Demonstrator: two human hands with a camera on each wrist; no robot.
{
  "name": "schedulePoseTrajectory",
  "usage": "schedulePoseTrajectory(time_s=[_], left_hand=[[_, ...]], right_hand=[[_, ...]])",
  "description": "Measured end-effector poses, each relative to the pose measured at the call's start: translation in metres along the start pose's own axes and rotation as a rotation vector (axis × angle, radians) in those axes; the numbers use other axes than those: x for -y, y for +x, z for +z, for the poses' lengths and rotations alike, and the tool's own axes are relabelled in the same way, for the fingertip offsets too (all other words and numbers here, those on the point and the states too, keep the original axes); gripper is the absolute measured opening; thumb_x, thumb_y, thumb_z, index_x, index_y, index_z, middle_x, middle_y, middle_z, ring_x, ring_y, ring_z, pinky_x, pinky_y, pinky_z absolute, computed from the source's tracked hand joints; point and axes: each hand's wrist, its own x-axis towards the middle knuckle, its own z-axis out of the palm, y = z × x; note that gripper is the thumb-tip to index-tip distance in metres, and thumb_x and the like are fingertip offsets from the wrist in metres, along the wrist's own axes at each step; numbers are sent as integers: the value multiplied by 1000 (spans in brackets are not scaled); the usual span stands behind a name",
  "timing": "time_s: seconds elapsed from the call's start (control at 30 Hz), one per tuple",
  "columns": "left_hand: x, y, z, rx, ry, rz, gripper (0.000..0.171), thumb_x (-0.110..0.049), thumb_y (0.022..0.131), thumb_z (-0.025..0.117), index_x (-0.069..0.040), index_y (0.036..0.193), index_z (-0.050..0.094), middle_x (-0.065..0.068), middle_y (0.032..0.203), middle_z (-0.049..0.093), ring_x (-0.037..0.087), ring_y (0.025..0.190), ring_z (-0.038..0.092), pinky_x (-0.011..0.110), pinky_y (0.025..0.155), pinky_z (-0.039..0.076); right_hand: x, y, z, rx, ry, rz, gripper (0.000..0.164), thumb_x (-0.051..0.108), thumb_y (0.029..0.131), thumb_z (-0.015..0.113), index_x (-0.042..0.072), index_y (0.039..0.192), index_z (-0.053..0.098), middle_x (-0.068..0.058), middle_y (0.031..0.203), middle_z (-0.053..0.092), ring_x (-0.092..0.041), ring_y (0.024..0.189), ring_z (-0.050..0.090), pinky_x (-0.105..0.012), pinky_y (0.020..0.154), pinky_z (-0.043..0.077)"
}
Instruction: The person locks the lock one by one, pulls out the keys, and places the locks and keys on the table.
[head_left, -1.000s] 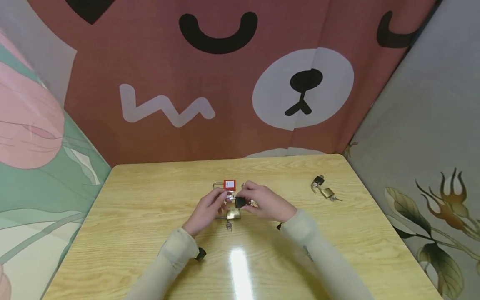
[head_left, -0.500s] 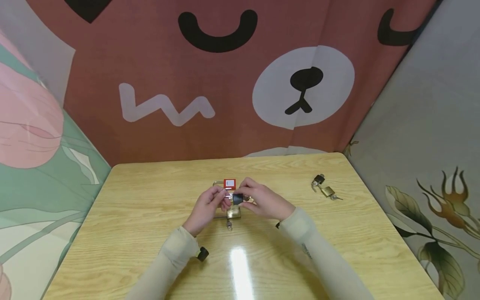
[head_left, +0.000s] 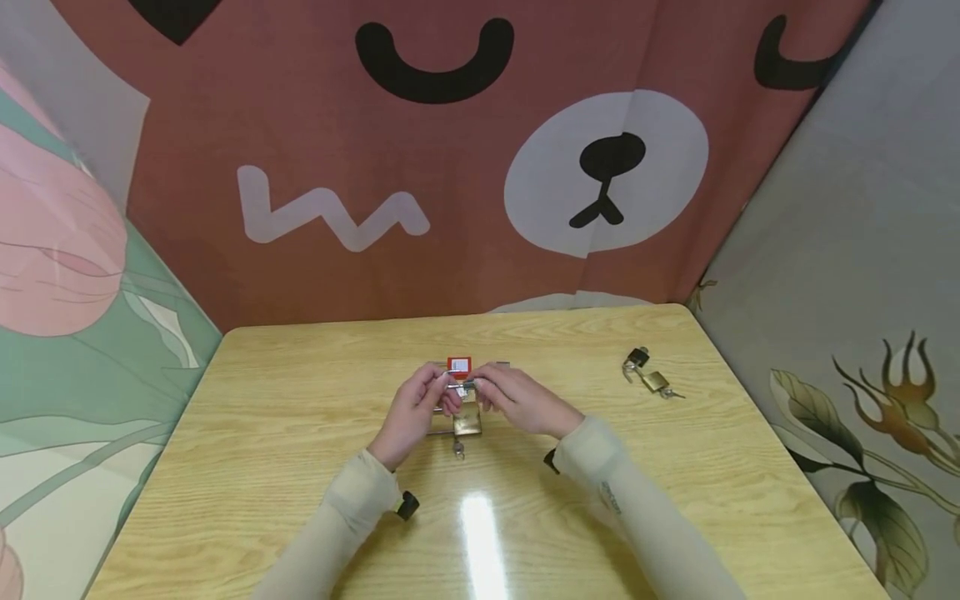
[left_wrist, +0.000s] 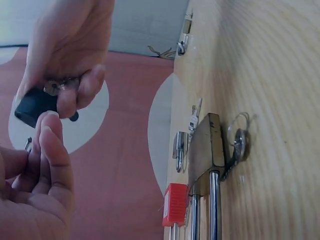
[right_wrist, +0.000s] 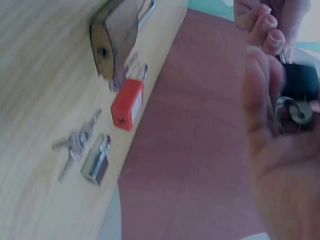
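Note:
My right hand (head_left: 528, 400) holds a black padlock (right_wrist: 300, 82), its keys on a ring (right_wrist: 287, 112) lying against the palm. The fingers of my left hand (head_left: 416, 408) meet the padlock's other side and pinch its metal shackle (left_wrist: 28, 144), mostly hidden by fingers. Both hands hover close together over the table. Beneath them lies a large brass padlock (head_left: 467, 419) with a keyring (left_wrist: 241, 142) at its base. Behind it sits a red padlock (head_left: 459, 365) with a white label.
A small silver padlock (right_wrist: 96, 162) and a bunch of keys (right_wrist: 77, 140) lie on the wooden table (head_left: 300, 375) near the red padlock. Far right are a small black padlock (head_left: 638, 358) and a brass one (head_left: 655, 382) with keys. A printed curtain (head_left: 450, 283) hangs behind.
The right hand has shifted slightly left and turned, so the black padlock's body, visible earlier in the head view, is now hidden behind fingers. The left hand has barely moved.

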Motion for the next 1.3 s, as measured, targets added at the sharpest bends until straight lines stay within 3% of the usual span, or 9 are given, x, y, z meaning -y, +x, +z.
schedulePoseTrajectory(time_s=[0.13,0.2,0.4,0.47,0.77,0.9,1.03,1.3], left_hand=[[1,-2,3,33,30,46,20,-16,112,45,-1,107,57,15,89,68,26,78,68,46,73,61],[1,-2,4,34,40,57,19,-15,112,46,-2,105,58,13,87,68,20,76,67,46,72,61],[-1,-1,6,32,42,62,20,-15,112,46,-1,104,58,15,83,67,17,73,65,41,68,60],[-2,-1,7,37,51,58,22,-16,112,46,-1,103,59,16,80,66,16,69,62,38,65,58],[-3,-2,12,44,169,27,31,-25,112,47,-10,87,55,4,59,51,12,53,47,21,52,39],[-2,-3,13,40,159,8,30,-26,112,49,-11,87,57,1,59,51,10,53,46,22,52,39],[-1,-4,12,28,150,6,31,-24,112,48,-8,88,58,2,60,52,12,53,47,22,51,40],[2,-3,8,26,174,33,31,-27,112,46,-9,92,60,4,62,58,12,54,51,22,50,42]], right_hand=[[1,1,4,-67,86,76,34,23,116,32,9,100,59,2,67,57,-30,64,62,-27,62,49],[1,1,5,-86,150,111,35,24,116,33,7,100,59,0,64,57,-32,59,63,-29,55,50],[1,0,8,-83,374,142,31,24,114,40,1,103,58,-16,71,64,-22,55,67,-57,57,59],[1,-1,8,-87,404,138,27,24,113,44,4,102,58,-16,72,65,-21,55,68,-60,58,59],[3,-2,13,-140,316,105,19,18,110,52,8,96,60,-5,66,61,-16,51,62,-46,47,56],[5,-1,16,-171,244,70,19,19,109,55,10,93,60,-2,65,60,-11,48,59,-33,43,53],[5,2,19,-184,189,33,19,19,109,55,11,92,59,-3,65,61,-9,48,57,-29,45,52],[3,7,21,-150,225,77,18,20,110,53,12,97,62,-8,67,62,-27,52,62,-31,48,53]])
